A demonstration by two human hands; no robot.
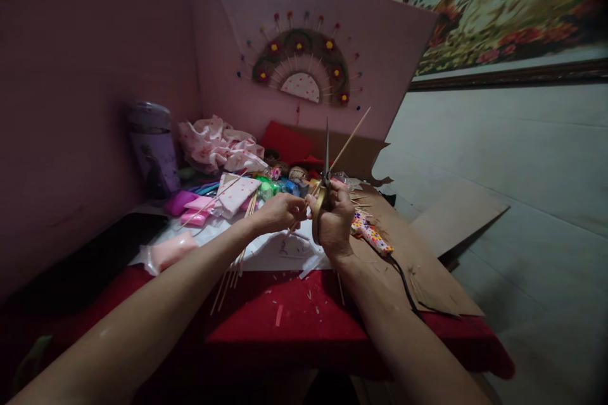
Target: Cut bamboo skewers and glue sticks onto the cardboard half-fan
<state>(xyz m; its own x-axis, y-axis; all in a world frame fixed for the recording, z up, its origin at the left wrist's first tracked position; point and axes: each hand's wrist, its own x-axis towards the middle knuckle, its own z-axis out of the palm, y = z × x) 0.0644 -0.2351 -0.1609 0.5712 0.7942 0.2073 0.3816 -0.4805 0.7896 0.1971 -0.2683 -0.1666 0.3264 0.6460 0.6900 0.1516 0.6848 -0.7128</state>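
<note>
Fingers (297,205) of the left hand (280,212) pinch a thin wooden skewer (351,137) slanting up-right across gold-handled steel scissors (326,164), clenched blades-up in the right hand (335,228).

One scissors (326,168), one held skewer (352,135)

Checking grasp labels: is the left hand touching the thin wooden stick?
Touching. The head view shows the left hand pinching the lower end of the stick, next to the right hand that holds the scissors.
</note>
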